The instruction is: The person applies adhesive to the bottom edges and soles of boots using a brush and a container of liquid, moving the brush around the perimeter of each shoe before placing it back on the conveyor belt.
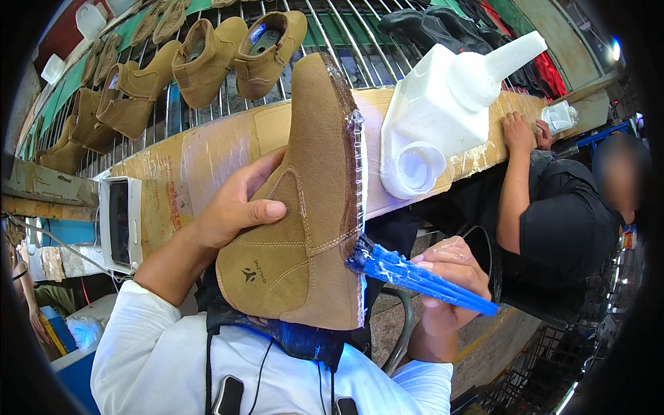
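A tan suede ankle boot point(277, 200) lies on its side across my lap, toe pointing away and sole edge facing right. My left hand point(242, 200) grips it from the left, thumb pressed on the upper. In my right hand point(449, 277) is a blue-handled brush point(415, 273), smeared with white paste. Its dark bristles touch the boot's lower edge near the heel. White stitching and a dark, wet-looking band run along that edge. Beyond it, a white plastic bottle with a long spout point(443, 104) has an attached cup point(413, 170) holding white liquid.
A cardboard-covered bench point(207, 149) spans the front. Behind it, a metal rack point(332, 41) carries several tan boots point(207, 59) and black shoes point(429, 28). At left is a white box with a dark front point(121, 223). Another person in black point(564, 214) sits at right, hands on the bench.
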`<act>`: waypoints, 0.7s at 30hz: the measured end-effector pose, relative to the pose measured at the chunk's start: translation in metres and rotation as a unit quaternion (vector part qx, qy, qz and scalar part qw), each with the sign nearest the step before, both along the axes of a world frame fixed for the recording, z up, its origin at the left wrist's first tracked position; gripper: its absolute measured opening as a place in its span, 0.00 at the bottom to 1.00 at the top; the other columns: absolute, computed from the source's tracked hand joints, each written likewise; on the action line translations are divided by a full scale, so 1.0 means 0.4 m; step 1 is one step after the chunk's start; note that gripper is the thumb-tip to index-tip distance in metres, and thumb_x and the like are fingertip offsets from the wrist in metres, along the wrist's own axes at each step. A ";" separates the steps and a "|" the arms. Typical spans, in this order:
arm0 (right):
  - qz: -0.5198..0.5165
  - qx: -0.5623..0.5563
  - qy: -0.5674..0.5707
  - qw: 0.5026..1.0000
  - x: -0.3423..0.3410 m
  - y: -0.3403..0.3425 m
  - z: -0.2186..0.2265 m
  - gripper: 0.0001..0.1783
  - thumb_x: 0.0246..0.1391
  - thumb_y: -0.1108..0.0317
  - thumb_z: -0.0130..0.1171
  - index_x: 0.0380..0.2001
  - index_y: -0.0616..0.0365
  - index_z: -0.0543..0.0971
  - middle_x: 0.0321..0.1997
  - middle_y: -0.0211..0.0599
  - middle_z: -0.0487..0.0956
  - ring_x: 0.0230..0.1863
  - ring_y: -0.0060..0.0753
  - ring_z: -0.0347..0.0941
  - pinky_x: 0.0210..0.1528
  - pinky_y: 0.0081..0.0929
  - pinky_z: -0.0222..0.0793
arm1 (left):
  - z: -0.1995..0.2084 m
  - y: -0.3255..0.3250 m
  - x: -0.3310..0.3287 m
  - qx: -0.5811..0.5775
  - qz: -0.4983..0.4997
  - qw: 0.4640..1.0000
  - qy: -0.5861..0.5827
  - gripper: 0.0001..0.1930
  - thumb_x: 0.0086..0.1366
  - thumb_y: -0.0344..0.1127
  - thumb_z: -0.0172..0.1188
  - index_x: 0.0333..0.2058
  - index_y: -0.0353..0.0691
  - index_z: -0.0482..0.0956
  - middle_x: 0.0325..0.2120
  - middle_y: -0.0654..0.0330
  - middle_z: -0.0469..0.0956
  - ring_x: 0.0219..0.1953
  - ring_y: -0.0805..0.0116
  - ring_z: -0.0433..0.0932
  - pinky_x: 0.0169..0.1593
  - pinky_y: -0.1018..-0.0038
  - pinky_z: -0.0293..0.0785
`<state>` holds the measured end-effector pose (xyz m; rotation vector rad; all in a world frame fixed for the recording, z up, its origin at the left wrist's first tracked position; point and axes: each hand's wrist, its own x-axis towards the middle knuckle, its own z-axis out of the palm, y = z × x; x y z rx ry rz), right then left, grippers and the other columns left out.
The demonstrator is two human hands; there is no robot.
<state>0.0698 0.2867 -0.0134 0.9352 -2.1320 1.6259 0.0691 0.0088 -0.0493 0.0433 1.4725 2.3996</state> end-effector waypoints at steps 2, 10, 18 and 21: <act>0.014 -0.019 -0.018 1.000 -0.015 0.012 0.001 0.17 0.47 0.59 0.68 0.29 0.65 0.82 0.27 0.45 0.81 0.27 0.37 0.77 0.32 0.28 0.70 | -0.004 -0.007 0.001 0.001 -0.008 1.000 -0.009 0.52 0.50 0.51 0.70 0.65 0.28 0.52 0.61 0.51 0.62 0.62 0.64 0.64 0.64 0.70 0.58; 0.013 -0.001 0.026 1.000 -0.049 -0.015 0.011 0.14 0.46 0.63 0.67 0.30 0.65 0.82 0.28 0.45 0.81 0.27 0.38 0.77 0.32 0.28 0.69 | -0.023 -0.003 0.003 -0.033 -0.021 0.999 -0.003 0.51 0.51 0.52 0.70 0.65 0.28 0.53 0.61 0.51 0.63 0.62 0.64 0.64 0.64 0.70 0.57; -0.204 -0.089 0.000 0.975 -0.109 0.035 -0.081 0.09 0.49 0.76 0.60 0.34 0.70 0.78 0.34 0.42 0.77 0.37 0.32 0.73 0.42 0.26 0.69 | -0.041 -0.018 0.009 -0.040 0.029 0.997 -0.053 0.49 0.51 0.50 0.70 0.64 0.29 0.55 0.60 0.52 0.64 0.61 0.64 0.65 0.63 0.70 0.60; -0.220 -0.006 -0.038 0.975 -0.160 0.089 -0.136 0.08 0.49 0.82 0.60 0.35 0.70 0.79 0.35 0.40 0.78 0.37 0.32 0.74 0.43 0.25 0.69 | -0.060 -0.037 0.014 -0.023 0.037 0.997 -0.071 0.47 0.52 0.47 0.69 0.64 0.29 0.56 0.58 0.52 0.66 0.58 0.64 0.68 0.61 0.70 0.63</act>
